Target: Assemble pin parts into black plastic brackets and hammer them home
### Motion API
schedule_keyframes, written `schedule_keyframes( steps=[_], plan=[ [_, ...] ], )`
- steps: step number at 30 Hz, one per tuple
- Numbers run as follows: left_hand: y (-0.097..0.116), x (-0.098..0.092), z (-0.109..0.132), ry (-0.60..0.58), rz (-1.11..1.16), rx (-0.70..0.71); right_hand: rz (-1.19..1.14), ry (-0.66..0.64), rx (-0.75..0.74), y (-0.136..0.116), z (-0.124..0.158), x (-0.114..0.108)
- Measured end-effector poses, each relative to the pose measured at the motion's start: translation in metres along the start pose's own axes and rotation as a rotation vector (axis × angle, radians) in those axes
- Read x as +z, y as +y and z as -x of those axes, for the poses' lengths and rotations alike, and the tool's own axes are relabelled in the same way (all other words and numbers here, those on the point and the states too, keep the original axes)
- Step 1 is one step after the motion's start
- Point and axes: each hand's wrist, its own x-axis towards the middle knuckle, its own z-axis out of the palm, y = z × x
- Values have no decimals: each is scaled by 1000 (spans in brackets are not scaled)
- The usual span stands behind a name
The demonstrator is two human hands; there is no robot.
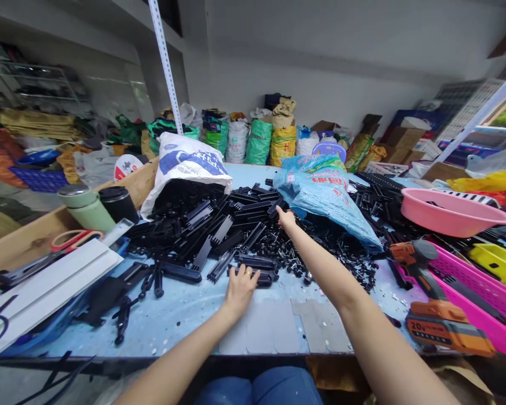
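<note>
My left hand [241,288] is low over the near edge of the pile, its fingers and thumb bent onto long black plastic pieces [263,277] lying side by side on the table. Farther forward, my right hand [285,218] has its fingers closed on the end of another long black plastic piece [274,209] in the heap. Many similar black pieces [248,211] lie jumbled around it. To the right of that heap, small screws [316,244] are spread in a dense patch. My fingertips are partly hidden against the dark pieces.
A white sack [189,160] and a blue sack [320,191] spill parts onto the blue table [172,320]. An orange cordless drill [438,298] stands at right beside a pink basket [480,304] and a pink basin [451,216]. Left are a green tumbler [88,208], scissors [73,240] and white panels [54,287].
</note>
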Motion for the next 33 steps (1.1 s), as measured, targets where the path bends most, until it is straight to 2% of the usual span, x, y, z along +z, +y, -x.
schedule_keyframes(
  steps=[2,4,6,7,9,11,12,13,15,17,19,22,24,27,29,31,33],
  plan=[
    [-10,-4,-13,-1,1,-41,-104,-40,32,-5,-7,7],
    [-29,-13,-18,40,23,-121,-219,-100,21,-3,-1,9],
    [-61,-24,-17,93,44,-325,-323,-182,-10,9,18,5],
    [-82,-30,-16,109,40,-475,-367,-230,-28,19,33,1],
    [-128,-41,-12,125,-2,-652,-427,-344,-62,46,70,-4],
    [-173,-47,-8,119,-42,-758,-452,-476,-78,80,114,-6],
    [-192,-48,-7,101,-54,-774,-476,-591,-121,99,134,-7],
    [-208,-48,-6,75,-58,-769,-474,-634,-166,117,152,-7],
    [-230,-47,-4,17,-51,-718,-418,-629,-235,149,178,-11],
    [-241,-44,-2,-27,-33,-652,-300,-543,-317,172,187,-22],
    [-245,-41,0,-45,-9,-601,-116,-434,-426,184,186,-40],
    [-252,-40,-1,-26,22,-605,179,-306,-681,184,180,-64],
    [-259,-43,-4,-6,33,-653,322,-291,-875,177,182,-67],
    [-271,-51,-11,-18,63,-682,486,-379,-1080,163,191,-50],
    [-273,-58,-16,-20,93,-671,578,-419,-1129,155,197,-32],
    [-265,-64,-19,21,115,-671,643,-443,-1121,149,200,-17],
    [-243,-68,-17,77,128,-690,672,-500,-1079,143,200,-8]
  ],
)
